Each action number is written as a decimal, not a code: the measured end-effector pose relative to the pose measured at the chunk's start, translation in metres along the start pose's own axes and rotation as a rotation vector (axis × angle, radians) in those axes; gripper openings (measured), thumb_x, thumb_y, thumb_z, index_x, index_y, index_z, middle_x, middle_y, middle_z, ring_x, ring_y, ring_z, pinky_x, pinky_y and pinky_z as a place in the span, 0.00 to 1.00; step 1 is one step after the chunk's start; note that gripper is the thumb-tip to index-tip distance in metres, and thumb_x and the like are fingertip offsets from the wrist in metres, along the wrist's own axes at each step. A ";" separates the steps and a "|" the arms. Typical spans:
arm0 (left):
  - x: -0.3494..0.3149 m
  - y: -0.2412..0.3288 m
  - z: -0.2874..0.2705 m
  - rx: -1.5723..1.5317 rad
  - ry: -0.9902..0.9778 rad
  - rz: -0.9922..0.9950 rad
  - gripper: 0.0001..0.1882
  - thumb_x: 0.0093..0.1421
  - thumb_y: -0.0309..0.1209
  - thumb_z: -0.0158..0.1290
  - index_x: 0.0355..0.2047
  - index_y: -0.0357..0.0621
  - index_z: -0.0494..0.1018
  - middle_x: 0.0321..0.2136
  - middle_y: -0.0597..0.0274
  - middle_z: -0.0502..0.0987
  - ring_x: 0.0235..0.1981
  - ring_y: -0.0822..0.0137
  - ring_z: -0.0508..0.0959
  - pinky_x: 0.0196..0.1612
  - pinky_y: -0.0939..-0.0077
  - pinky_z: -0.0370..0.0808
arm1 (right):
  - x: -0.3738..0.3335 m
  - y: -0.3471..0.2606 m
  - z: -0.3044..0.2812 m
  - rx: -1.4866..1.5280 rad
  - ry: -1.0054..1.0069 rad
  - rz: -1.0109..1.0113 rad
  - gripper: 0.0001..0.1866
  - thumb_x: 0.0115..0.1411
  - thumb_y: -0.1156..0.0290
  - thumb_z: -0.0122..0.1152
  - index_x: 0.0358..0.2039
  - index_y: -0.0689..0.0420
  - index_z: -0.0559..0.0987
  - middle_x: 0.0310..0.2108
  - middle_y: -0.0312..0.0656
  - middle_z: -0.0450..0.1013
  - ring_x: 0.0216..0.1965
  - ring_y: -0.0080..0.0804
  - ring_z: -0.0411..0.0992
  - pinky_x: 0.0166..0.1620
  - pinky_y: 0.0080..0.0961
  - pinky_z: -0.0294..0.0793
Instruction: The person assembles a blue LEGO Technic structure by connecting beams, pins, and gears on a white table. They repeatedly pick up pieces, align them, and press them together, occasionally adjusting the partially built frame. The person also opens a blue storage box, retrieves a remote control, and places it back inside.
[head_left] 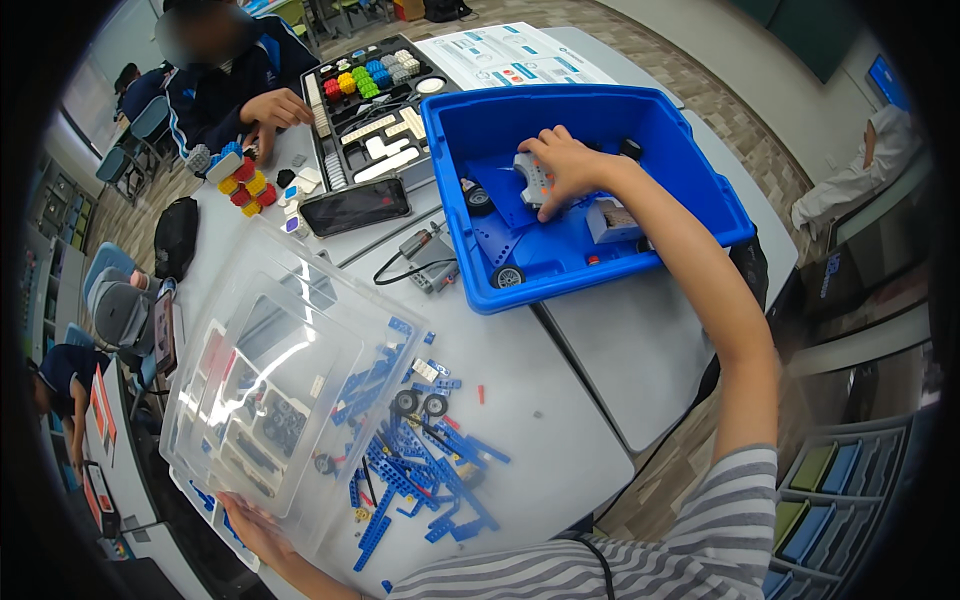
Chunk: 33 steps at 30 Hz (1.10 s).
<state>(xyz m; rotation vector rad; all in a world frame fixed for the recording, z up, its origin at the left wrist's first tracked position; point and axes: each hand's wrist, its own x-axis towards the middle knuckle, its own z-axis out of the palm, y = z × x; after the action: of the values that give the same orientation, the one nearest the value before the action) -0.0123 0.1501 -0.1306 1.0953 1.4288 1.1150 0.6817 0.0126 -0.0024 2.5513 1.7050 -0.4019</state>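
My right hand [572, 172] reaches into the blue bin [590, 292], fingers curved round a light grey plastic block [530, 180] with orange marks. Beside it in the bin lie black wheels [508, 276], a small white box [612, 222] and flat blue panels [495, 242]. At the lower left my left hand [258, 535] grips the near edge of a clear plastic lid [290, 330], which is tilted up over the table. Some of its fingers are hard to make out through the lid. Sorted pieces show beneath the clear plastic.
Loose blue building beams [440, 485] and small wheels [435, 405] lie scattered right of the lid. A grey motor with a cable [430, 262], a phone [355, 207] and a black parts tray [378, 130] stand farther back. Across the table sits another person [235, 90], hands near the tray.
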 end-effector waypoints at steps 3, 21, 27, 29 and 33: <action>0.003 0.000 -0.006 0.031 0.075 -0.040 0.43 0.67 0.56 0.47 0.69 0.37 0.50 0.69 0.48 0.53 0.70 0.57 0.53 0.68 0.66 0.48 | -0.008 0.003 -0.014 0.020 0.148 0.021 0.57 0.34 0.54 0.78 0.63 0.62 0.61 0.57 0.56 0.61 0.63 0.50 0.56 0.63 0.40 0.63; 0.003 0.004 -0.018 0.218 -0.012 0.106 0.26 0.65 0.47 0.54 0.53 0.38 0.71 0.43 0.58 0.76 0.35 0.70 0.77 0.27 0.77 0.75 | -0.210 -0.196 0.030 1.291 0.517 -0.038 0.60 0.37 0.55 0.85 0.65 0.57 0.56 0.51 0.46 0.64 0.57 0.37 0.65 0.59 0.33 0.68; -0.027 0.028 -0.012 0.488 0.017 0.142 0.33 0.65 0.49 0.54 0.59 0.35 0.66 0.52 0.49 0.72 0.40 0.63 0.78 0.37 0.72 0.77 | -0.273 -0.245 0.062 1.002 0.619 -0.067 0.61 0.40 0.64 0.84 0.68 0.57 0.51 0.61 0.50 0.57 0.57 0.39 0.66 0.58 0.34 0.71; -0.038 0.035 -0.006 0.611 0.003 0.210 0.33 0.65 0.50 0.54 0.60 0.35 0.66 0.53 0.47 0.71 0.44 0.60 0.77 0.43 0.69 0.76 | -0.287 -0.255 0.071 1.121 0.620 -0.144 0.61 0.40 0.62 0.84 0.68 0.58 0.52 0.59 0.50 0.59 0.57 0.37 0.68 0.57 0.31 0.74; -0.070 0.047 0.018 0.730 0.016 0.407 0.32 0.65 0.48 0.54 0.60 0.37 0.66 0.57 0.44 0.68 0.58 0.50 0.69 0.60 0.59 0.65 | -0.298 -0.261 0.084 1.848 0.217 -0.498 0.69 0.34 0.61 0.86 0.70 0.60 0.47 0.56 0.49 0.59 0.50 0.37 0.69 0.43 0.33 0.83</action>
<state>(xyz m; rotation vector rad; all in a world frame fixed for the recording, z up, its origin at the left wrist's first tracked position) 0.0173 0.0913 -0.0751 1.9595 1.7262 0.8743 0.3202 -0.1688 0.0155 2.5976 2.6313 -2.9538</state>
